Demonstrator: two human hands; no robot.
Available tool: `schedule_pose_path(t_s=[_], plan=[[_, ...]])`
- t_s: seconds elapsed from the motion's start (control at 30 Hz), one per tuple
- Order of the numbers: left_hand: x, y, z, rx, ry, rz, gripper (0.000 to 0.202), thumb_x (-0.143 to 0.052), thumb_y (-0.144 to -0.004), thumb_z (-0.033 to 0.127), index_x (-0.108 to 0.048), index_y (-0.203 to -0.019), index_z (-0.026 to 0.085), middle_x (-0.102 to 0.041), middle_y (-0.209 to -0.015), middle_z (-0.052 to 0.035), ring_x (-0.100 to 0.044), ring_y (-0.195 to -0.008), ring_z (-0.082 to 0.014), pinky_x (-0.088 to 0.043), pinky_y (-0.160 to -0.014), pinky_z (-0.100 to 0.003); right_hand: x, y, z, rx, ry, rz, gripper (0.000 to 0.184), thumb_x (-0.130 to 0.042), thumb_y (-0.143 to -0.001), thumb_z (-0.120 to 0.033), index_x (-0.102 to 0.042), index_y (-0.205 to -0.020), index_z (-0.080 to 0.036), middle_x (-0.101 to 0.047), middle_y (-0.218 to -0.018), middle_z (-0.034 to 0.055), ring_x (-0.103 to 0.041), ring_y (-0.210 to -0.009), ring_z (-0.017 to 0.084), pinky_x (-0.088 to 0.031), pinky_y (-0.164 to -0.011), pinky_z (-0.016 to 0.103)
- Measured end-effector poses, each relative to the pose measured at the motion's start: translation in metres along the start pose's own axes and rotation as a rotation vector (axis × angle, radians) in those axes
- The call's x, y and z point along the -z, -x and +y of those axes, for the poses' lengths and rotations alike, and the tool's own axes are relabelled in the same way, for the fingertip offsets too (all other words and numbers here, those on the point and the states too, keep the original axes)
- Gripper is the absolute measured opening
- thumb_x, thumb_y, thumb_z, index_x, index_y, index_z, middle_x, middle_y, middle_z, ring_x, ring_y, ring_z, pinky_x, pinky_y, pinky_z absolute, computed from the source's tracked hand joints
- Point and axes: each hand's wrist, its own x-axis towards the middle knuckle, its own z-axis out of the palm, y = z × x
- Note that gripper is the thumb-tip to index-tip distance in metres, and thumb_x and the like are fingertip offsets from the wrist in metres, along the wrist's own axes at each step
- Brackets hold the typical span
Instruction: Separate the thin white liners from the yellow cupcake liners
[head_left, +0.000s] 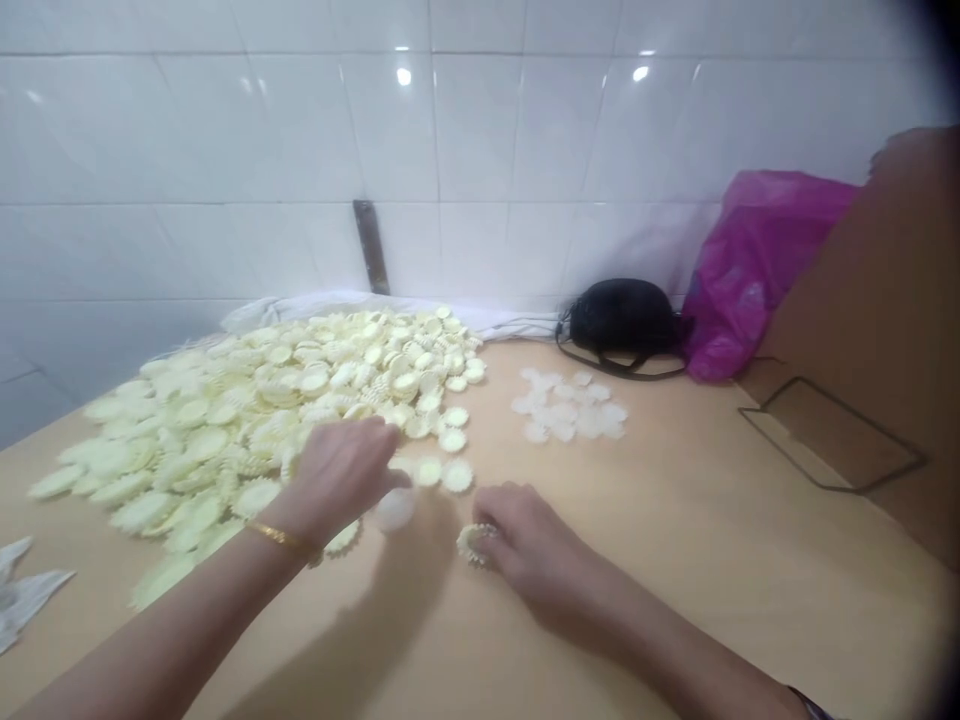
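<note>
My right hand is closed, with a pale yellow scalloped disc pinched between thumb and fingers just above the table. My left hand, with a gold bracelet at the wrist, reaches over the near right edge of a big heap of similar pale yellow discs. Its fingers curl downward, and their tips are mostly hidden behind the hand. Right below the left thumb is a whitish translucent disc; whether the hand touches it I cannot tell. Several yellow discs lie loose between the two hands and the heap.
A small spread of translucent white discs lies right of the heap. Behind it are a black pouch and a pink plastic bag. A cardboard box and wire frame stand at right. White scraps lie at left.
</note>
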Motion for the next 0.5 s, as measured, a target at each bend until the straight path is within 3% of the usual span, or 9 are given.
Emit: schedule_pose_path(t_s=[0.07,0.2,0.27,0.43,0.5], plan=[[-0.002,0.0,-0.005,0.015,0.024,0.039,0.027,-0.062,-0.059,0.032,-0.038,-0.058,0.02,-0.046,-0.063,-0.0019,-0.041,-0.05,-0.0143,-0.022,-0.046,-0.025,0.008,0.0,-0.002,-0.025,-0.041,-0.006,0.013,-0.049,-0.076,-0.011,-0.043,-0.067,-0.018,-0.053,-0.073,-0.0001,-0.046,-0.071,0.014,-0.03,-0.065,0.025],[-0.01,-0.003,-0.017,0.043,0.145,-0.212,0.023,-0.054,-0.056,0.019,-0.031,-0.05,0.019,-0.034,-0.05,0.0025,-0.024,-0.044,-0.0094,-0.015,-0.045,-0.025,0.015,0.0,-0.003,-0.03,-0.155,-0.011,0.013,-0.05,-0.073,-0.011,-0.043,-0.065,-0.018,-0.051,-0.067,-0.0023,-0.044,-0.064,0.011,-0.029,-0.058,0.023],[-0.014,-0.006,-0.023,0.016,0.18,-0.263,0.027,-0.049,-0.055,0.016,-0.024,-0.047,0.018,-0.026,-0.047,0.0032,-0.015,-0.045,-0.0081,-0.011,-0.047,-0.026,0.015,-0.002,-0.003,-0.003,-0.254,-0.017,0.011,-0.05,-0.074,-0.013,-0.045,-0.066,-0.019,-0.049,-0.065,-0.0035,-0.043,-0.062,0.011,-0.028,-0.055,0.022],[-0.023,-0.004,-0.033,-0.042,0.228,-0.343,0.033,-0.047,-0.051,0.013,-0.015,-0.048,0.016,-0.015,-0.048,0.0036,-0.006,-0.049,-0.0082,-0.007,-0.05,-0.028,0.018,-0.016,-0.004,0.016,-0.575,0.023,0.011,-0.056,-0.071,-0.019,-0.046,-0.066,-0.019,-0.043,-0.059,-0.0055,-0.04,-0.056,0.009,-0.032,-0.054,0.022],[-0.028,0.002,-0.042,-0.004,0.325,-0.254,0.033,-0.051,-0.05,0.015,-0.019,-0.046,0.015,-0.016,-0.046,0.0044,-0.007,-0.049,-0.007,-0.007,-0.051,-0.027,0.02,-0.024,-0.002,-0.008,-0.702,0.024,0.012,-0.058,-0.071,-0.02,-0.047,-0.068,-0.019,-0.043,-0.059,-0.0058,-0.041,-0.054,0.008,-0.035,-0.055,0.023]])
